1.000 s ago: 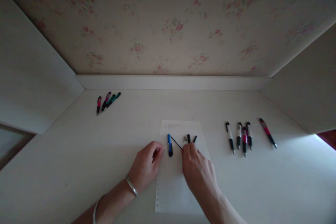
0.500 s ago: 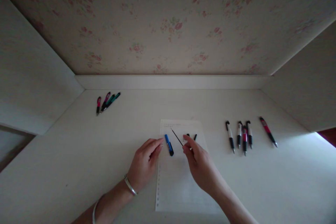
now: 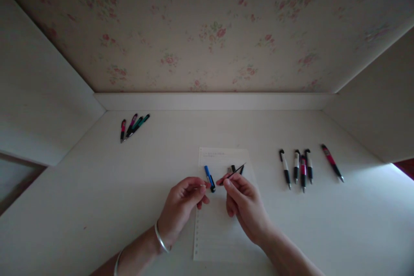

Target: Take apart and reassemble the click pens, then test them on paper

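Observation:
My right hand (image 3: 247, 207) pinches a thin dark pen refill (image 3: 237, 169), which slants up to the right from the fingertips. My left hand (image 3: 183, 202) is closed in a pinch on a tiny pale piece, too small to name. Between the two hands, a blue pen barrel (image 3: 207, 173) with a black end lies on a sheet of punched paper (image 3: 220, 237). Just beyond my right fingers lie dark pen parts (image 3: 233, 167), partly hidden by the hand and the refill. A few faint lines of writing run along the paper's top.
On the right of the white desk (image 3: 155, 146) lie several white-and-black pens (image 3: 285, 170), a red-and-black pen (image 3: 303, 172) among them and another red pen (image 3: 331, 161) farther right. Several coloured pens (image 3: 135, 126) lie at the back left. Panels and a papered wall (image 3: 213, 51) enclose the desk.
My right hand has turned the refill from pointing up left to pointing up right. My left hand has moved slightly right and down, its fingertips now close to the blue barrel.

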`<state>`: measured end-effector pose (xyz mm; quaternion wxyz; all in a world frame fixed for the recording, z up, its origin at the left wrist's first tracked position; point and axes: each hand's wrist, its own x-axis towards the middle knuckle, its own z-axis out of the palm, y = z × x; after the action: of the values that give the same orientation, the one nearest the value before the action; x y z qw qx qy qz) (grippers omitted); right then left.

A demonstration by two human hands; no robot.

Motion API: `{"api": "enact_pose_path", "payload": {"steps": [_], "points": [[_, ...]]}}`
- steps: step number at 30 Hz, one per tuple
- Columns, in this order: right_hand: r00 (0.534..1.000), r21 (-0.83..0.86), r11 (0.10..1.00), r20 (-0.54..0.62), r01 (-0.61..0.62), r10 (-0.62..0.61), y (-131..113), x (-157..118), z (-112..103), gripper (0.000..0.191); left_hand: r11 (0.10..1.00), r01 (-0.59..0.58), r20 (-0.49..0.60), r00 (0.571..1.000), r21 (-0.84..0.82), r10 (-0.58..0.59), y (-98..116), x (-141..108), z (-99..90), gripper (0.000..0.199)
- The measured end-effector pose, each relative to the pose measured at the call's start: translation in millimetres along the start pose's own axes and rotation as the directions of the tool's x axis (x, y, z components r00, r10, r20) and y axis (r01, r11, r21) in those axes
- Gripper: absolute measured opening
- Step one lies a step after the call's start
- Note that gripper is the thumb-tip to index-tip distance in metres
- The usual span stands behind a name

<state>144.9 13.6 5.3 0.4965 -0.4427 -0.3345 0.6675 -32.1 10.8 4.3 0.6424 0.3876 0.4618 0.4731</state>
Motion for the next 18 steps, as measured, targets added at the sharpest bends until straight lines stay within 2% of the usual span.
{"api": "enact_pose_path", "payload": {"steps": [4,8,18], "points": [[0.999,0.051,0.998,-0.007,0.032,-0.031,0.9,-0.9,-2.5,0.025,0.998,0.026,-0.005,1.000,-0.059,-0.026,-1.4,1.9,0.1,0.018],[0.998,0.009,0.998,0.006,0.059,-0.059,3.2,-1.5,-2.0,0.023,0.993,0.044,-0.052,0.997,-0.113,-0.050,-0.4,4.2,0.1,0.017],[0.999,0.011,0.999,0.024,0.041,-0.041,2.0,-1.0,1.3,0.022,0.987,0.111,0.034,0.994,-0.116,-0.108,1.0,0.9,0.8,0.022]]}}
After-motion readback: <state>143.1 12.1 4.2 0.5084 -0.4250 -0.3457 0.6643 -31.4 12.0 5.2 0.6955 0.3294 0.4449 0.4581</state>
